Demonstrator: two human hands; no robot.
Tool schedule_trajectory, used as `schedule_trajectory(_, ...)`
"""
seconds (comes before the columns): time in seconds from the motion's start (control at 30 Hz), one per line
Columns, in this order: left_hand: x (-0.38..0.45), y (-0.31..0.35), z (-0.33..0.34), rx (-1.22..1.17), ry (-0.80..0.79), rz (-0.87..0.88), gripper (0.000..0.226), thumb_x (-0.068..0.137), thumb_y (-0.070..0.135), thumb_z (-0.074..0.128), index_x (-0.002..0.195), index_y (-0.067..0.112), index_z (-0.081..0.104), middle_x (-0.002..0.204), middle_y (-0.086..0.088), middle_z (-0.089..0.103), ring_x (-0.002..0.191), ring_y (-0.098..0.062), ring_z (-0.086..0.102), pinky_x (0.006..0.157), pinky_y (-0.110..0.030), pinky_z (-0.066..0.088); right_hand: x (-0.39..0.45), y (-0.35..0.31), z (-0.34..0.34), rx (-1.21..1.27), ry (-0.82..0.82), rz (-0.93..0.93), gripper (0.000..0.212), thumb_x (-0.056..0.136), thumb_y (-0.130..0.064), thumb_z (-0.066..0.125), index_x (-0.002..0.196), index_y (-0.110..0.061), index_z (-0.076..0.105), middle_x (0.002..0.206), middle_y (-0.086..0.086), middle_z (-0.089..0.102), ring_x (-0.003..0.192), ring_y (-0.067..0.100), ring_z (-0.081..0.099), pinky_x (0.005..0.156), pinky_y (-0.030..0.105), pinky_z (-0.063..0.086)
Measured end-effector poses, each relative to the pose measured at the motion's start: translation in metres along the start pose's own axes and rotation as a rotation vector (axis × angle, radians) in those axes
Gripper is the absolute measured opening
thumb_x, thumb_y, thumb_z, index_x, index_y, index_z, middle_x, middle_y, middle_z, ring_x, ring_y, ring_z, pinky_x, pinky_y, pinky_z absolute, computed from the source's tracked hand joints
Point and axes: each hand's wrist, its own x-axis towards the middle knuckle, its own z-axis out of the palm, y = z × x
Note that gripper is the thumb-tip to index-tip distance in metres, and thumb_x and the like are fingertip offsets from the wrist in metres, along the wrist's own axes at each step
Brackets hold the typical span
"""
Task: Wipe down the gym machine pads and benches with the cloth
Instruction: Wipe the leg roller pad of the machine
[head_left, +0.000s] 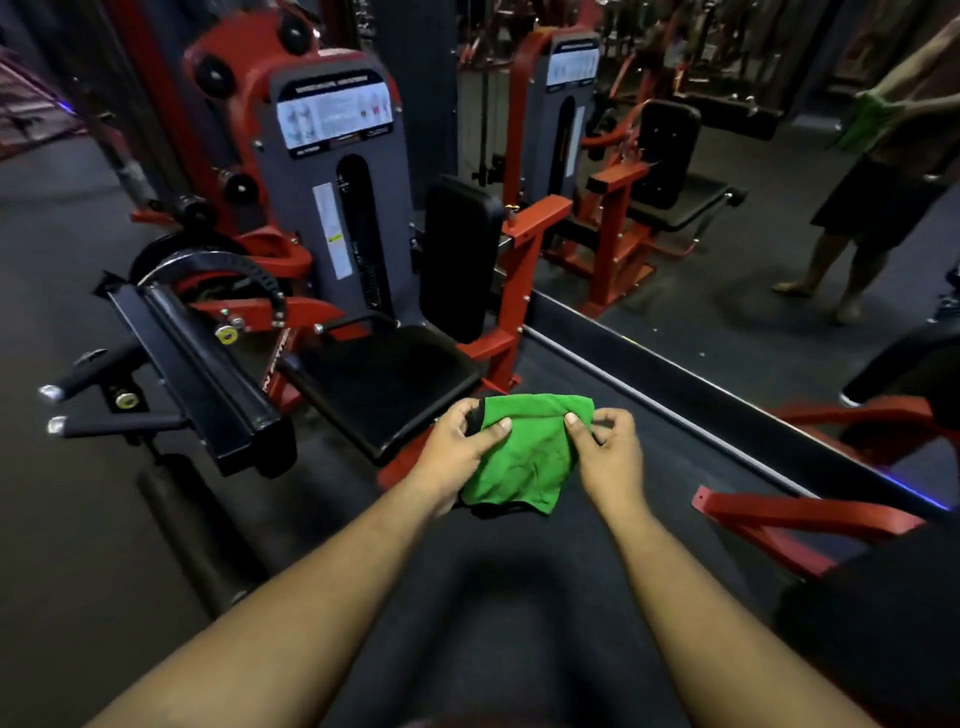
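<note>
A: What is nearest?
B: Two bare forearms over dark floor (519, 597). The left hand (457, 447) and right hand (608, 452) each pinch the green microfibre cloth (524, 457) at its top corners.
A: Room ahead?
B: The black padded seat (384, 384) edge is just beside the left grip; the wall mirror (727, 156) stands to the right.

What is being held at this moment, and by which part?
The green cloth, held by both hands: left hand grips its upper left corner, right hand pinches its upper right edge.
</note>
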Motion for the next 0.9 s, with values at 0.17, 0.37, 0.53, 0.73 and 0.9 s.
schedule_trajectory(0.17,0.033,0.005,-0.028,0.072,0.081,0.047,0.025,0.092,0.016,0.075,0.112,0.012,0.061,0.108,-0.006,0.074,0.102,-0.021,0.072,0.091,-0.040,0.059,0.026,-0.009,0.048,0.177,-0.113,0.095,0.013,0.094,-0.022,0.073,0.090,-0.010,0.068,0.083,0.001,0.072,0.074,0.007,0.064,0.071,0.027,0.052)
schedule_trajectory(0.37,0.085,0.002,-0.060,0.285,0.235,0.068,0.026,0.091,0.036,0.076,0.104,0.029,0.054,0.106,0.004,0.071,0.099,-0.012,0.069,0.088,-0.032,0.057,0.092,-0.011,0.094,0.308,-0.371,0.195,0.014,0.102,-0.012,0.056,0.091,-0.015,0.064,0.083,0.002,0.071,0.080,0.016,0.065,0.072,0.030,0.053)
schedule_trajectory(0.53,0.122,0.005,-0.076,0.289,0.416,0.065,0.031,0.090,0.030,0.077,0.108,0.019,0.055,0.112,-0.006,0.070,0.105,-0.019,0.069,0.093,-0.040,0.057,0.148,-0.020,0.131,0.301,-0.665,0.292,0.013,0.104,-0.021,0.058,0.104,-0.009,0.064,0.094,0.006,0.076,0.084,0.017,0.073,0.069,0.028,0.057)
schedule_trajectory(0.73,0.141,-0.005,-0.087,0.219,0.621,0.025,0.029,0.089,0.022,0.079,0.104,0.012,0.056,0.100,-0.002,0.069,0.092,-0.010,0.069,0.086,-0.038,0.059,0.200,-0.016,0.171,0.239,-0.978,0.277,0.032,0.094,-0.009,0.071,0.124,-0.003,0.062,0.107,0.012,0.077,0.099,0.025,0.075,0.076,0.028,0.060)
schedule_trajectory(0.9,0.147,-0.002,-0.121,0.255,0.778,0.034,0.029,0.083,0.021,0.084,0.096,0.012,0.060,0.090,-0.006,0.067,0.084,-0.011,0.065,0.077,-0.035,0.057,0.217,-0.007,0.226,0.073,-1.074,0.098,0.039,0.088,-0.009,0.078,0.122,-0.021,0.065,0.113,0.005,0.075,0.106,0.022,0.073,0.085,0.042,0.062)
